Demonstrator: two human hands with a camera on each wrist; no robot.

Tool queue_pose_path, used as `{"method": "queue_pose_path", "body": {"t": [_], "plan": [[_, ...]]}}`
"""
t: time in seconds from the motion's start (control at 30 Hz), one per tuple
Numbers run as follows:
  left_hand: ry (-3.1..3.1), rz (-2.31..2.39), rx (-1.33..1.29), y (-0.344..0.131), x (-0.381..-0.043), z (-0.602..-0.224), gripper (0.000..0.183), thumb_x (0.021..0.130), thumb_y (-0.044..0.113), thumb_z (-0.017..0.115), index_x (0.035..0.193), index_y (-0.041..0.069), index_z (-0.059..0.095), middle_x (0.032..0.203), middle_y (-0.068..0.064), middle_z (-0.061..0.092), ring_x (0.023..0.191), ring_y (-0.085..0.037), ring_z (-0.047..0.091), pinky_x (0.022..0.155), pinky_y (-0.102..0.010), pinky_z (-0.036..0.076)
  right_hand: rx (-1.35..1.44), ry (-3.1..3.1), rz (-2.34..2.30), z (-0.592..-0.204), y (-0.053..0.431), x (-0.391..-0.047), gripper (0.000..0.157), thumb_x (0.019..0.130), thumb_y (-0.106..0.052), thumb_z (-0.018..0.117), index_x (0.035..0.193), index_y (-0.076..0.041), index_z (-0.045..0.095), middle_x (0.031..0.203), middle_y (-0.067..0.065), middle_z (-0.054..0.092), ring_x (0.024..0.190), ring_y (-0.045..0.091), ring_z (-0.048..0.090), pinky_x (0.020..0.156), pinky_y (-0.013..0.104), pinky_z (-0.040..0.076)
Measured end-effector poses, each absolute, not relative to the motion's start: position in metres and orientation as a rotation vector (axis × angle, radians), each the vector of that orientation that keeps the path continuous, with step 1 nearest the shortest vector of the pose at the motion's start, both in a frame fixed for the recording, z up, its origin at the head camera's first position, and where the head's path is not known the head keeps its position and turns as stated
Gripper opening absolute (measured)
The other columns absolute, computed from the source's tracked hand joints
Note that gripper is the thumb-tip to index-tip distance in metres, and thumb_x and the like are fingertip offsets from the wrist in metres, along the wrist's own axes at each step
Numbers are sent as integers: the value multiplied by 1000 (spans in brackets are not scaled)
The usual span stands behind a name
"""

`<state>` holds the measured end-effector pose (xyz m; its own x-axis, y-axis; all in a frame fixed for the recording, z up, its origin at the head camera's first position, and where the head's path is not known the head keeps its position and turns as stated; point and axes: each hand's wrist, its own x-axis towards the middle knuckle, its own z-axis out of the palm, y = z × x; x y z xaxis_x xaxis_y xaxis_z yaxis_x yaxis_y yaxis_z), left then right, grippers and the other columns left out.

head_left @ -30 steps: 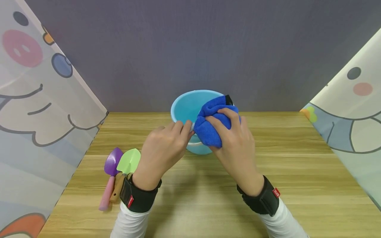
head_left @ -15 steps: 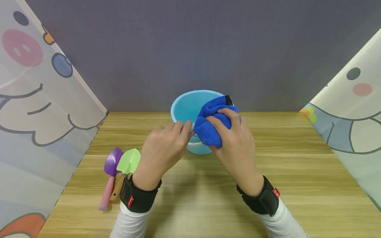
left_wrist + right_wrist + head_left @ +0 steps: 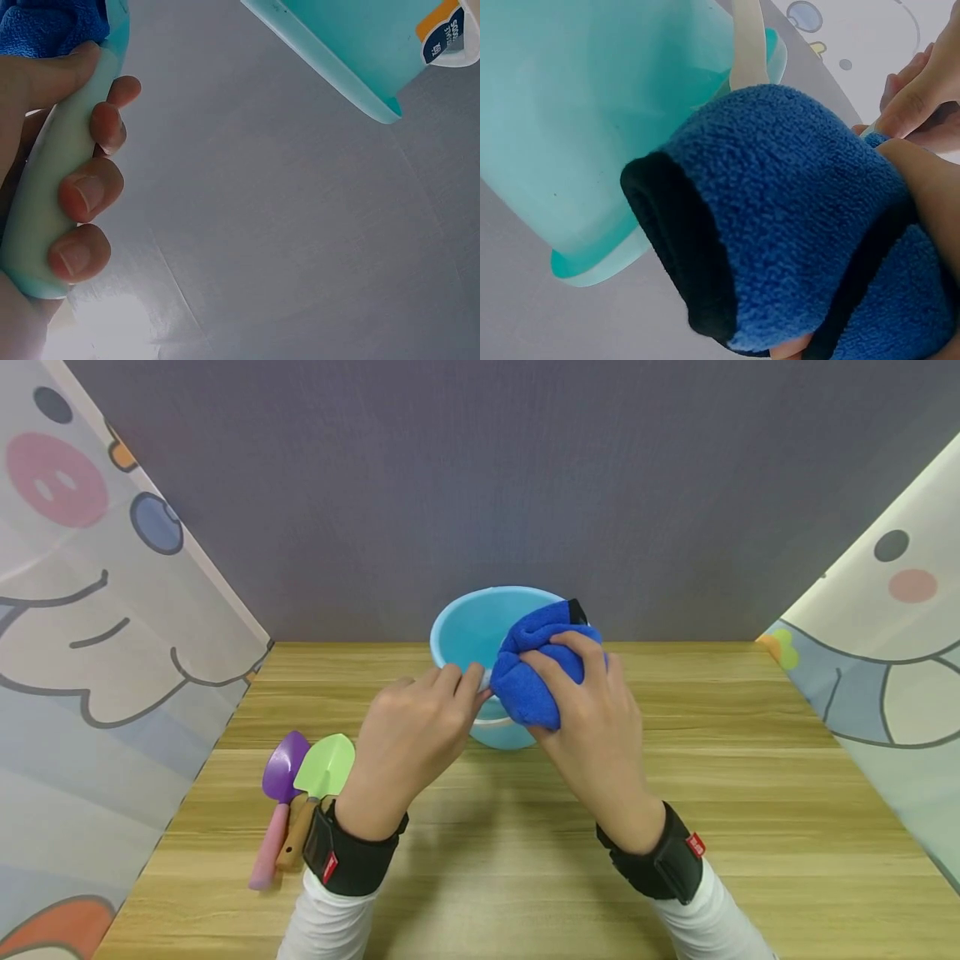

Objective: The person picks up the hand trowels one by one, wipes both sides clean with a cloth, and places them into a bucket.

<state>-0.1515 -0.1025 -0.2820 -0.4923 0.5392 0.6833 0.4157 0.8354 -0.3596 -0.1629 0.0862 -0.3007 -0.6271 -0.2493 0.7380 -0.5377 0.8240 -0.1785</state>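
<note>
My left hand (image 3: 416, 731) grips the pale green handle (image 3: 64, 165) of a tool with teal ends, fingers curled round it and thumb along it. Over the tool's far end lies a blue towel (image 3: 525, 689) with black edging, which hides the tool's head. My right hand (image 3: 596, 731) holds the bunched towel from the right, fingers curled over its top. Both hands are above the near rim of a light blue bucket (image 3: 501, 737). In the right wrist view the towel (image 3: 780, 202) fills the middle, in front of the bucket's wall (image 3: 562, 97).
At the left of the wooden table (image 3: 750, 827) lie a purple scoop (image 3: 285, 768) with a pink handle and a green trowel (image 3: 326, 766) with a wooden handle, partly behind my left wrist. A grey wall (image 3: 480, 468) stands behind the bucket, with cartoon-printed panels at both sides.
</note>
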Motion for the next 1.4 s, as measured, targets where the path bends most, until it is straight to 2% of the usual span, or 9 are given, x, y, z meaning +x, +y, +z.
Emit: {"method": "queue_pose_path", "body": {"t": [0.23,1.1,1.4], "plan": [[-2163,173,-687,-103,-151,-282,30,97,28,56,100,2,71,65,-4,68,46,-15,53,35,-27,42,573,-2267,500,-301,86,-163,59,64,-26,89,117,-17,66,129,20,52,104,48,54,78,64,56],[-2162,156,-689,-103,-153,-281,29,96,29,58,94,3,70,59,-2,61,41,-14,45,33,-27,38,545,-2241,518,-302,87,-165,56,65,-26,88,116,-16,67,127,19,53,101,48,55,74,65,57],[-2160,145,-673,-103,-154,-282,29,98,28,55,87,4,67,56,-1,54,41,-14,41,31,-28,34,524,-2236,524,-302,88,-168,56,64,-26,89,115,-15,67,125,21,54,101,49,55,73,65,57]]}}
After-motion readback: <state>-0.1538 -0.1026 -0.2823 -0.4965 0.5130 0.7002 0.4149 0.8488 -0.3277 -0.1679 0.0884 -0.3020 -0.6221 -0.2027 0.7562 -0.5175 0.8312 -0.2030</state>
